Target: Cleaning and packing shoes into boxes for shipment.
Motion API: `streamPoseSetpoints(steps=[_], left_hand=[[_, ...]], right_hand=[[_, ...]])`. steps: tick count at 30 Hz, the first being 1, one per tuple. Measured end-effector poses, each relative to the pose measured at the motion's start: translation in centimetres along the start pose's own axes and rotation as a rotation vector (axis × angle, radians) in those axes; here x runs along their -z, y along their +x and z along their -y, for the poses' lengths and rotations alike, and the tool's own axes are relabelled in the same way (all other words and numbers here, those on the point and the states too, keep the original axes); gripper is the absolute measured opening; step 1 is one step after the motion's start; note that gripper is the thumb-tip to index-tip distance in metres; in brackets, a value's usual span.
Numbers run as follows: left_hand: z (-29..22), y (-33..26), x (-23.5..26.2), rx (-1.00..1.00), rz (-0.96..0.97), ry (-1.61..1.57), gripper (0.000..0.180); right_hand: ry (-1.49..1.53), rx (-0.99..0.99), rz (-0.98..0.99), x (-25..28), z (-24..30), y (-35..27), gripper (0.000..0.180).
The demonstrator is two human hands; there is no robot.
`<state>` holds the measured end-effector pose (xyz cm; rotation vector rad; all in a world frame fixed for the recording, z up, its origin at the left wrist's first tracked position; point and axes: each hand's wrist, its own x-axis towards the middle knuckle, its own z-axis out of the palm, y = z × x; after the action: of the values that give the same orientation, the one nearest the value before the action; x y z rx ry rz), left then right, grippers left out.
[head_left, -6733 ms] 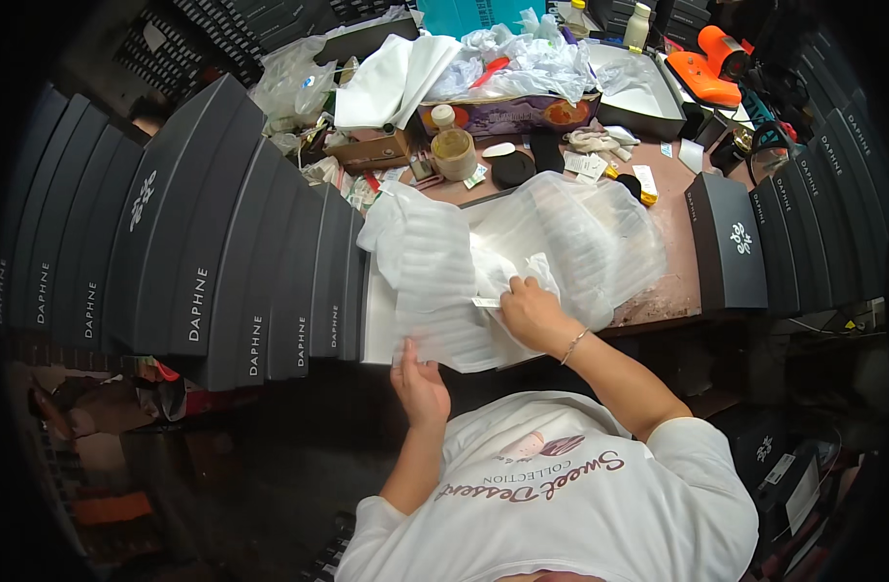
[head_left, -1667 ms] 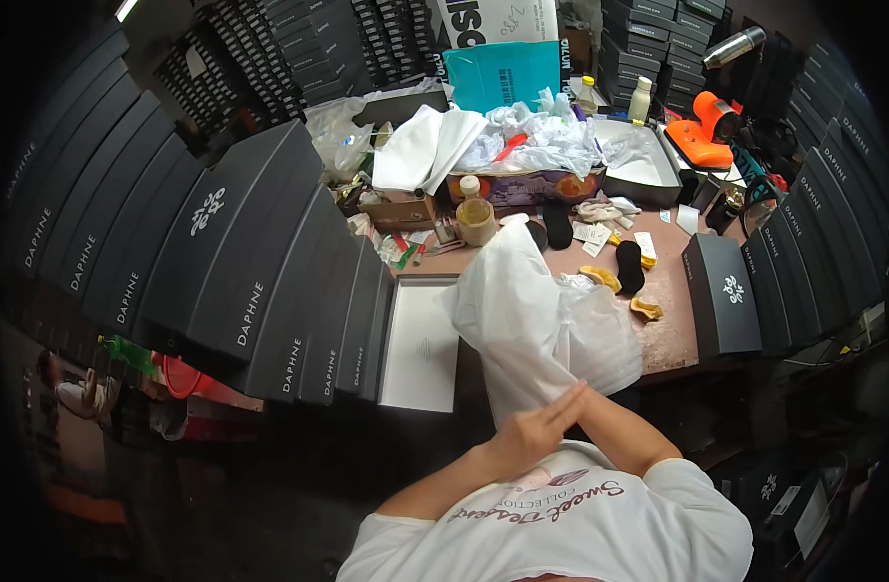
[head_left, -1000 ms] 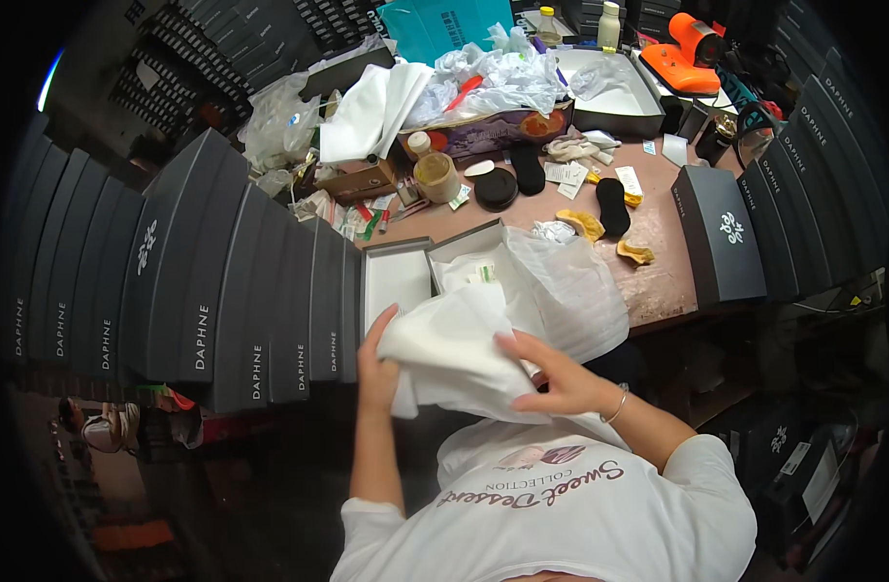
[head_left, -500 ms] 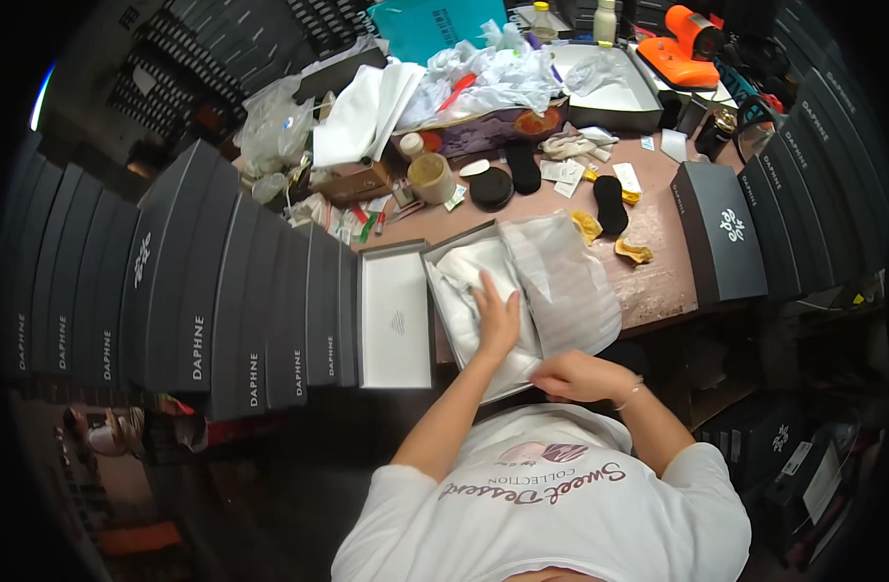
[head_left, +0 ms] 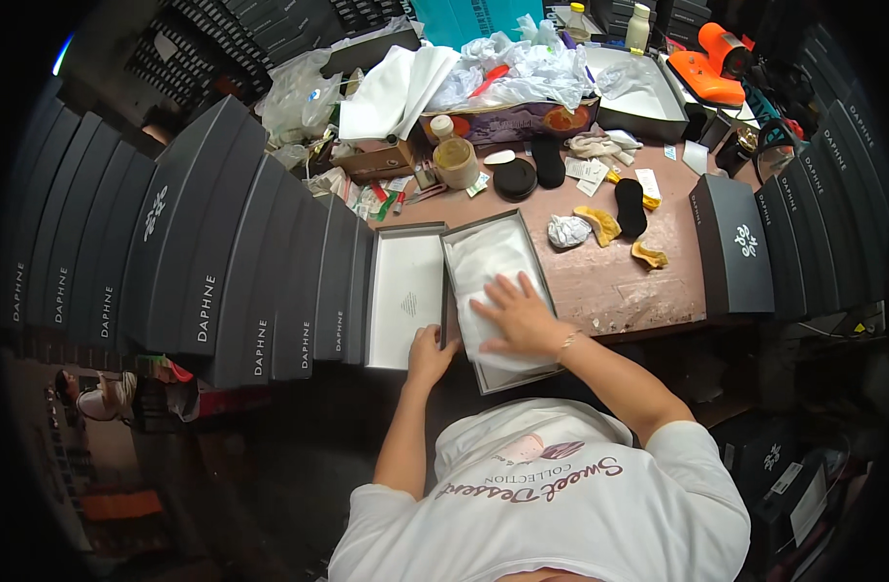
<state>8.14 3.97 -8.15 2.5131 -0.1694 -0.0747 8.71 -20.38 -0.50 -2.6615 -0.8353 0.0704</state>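
Note:
A dark grey shoe box (head_left: 543,264) sits at the table's front edge, slightly turned. White tissue paper (head_left: 493,250) is folded over inside it and hides what lies beneath. My right hand (head_left: 522,320) presses flat on this paper, fingers spread. Just left of the box lies its lid (head_left: 403,281), white inside up, with a small printed mark. My left hand (head_left: 433,357) is at the lid's near right corner, fingers curled around its edge.
Stacked grey shoe boxes (head_left: 187,242) rise close on the left, more (head_left: 733,247) on the right. Behind lie a crumpled paper ball (head_left: 568,231), black insoles (head_left: 630,207), yellow scraps (head_left: 650,255), a jar (head_left: 455,163) and an orange tool (head_left: 708,78).
The tissue flap that hung out on the right is now folded into the box, uncovering the paper ball. My left hand went from the paper to the lid; my right moved onto the paper.

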Motion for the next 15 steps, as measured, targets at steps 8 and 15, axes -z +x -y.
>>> streamPoseSetpoints(steps=[8, 15], left_hand=[[-9.4, -2.0, 13.8, 0.033, -0.051, -0.949, 0.018], [-11.7, -2.8, 6.9, 0.264, 0.126, -1.591, 0.028]], right_hand=[[-0.046, -0.011, -0.126, -2.8, 0.0, -0.7, 0.08], [1.814, -0.312, -0.657, 1.1, -3.8, -3.3, 0.066]])
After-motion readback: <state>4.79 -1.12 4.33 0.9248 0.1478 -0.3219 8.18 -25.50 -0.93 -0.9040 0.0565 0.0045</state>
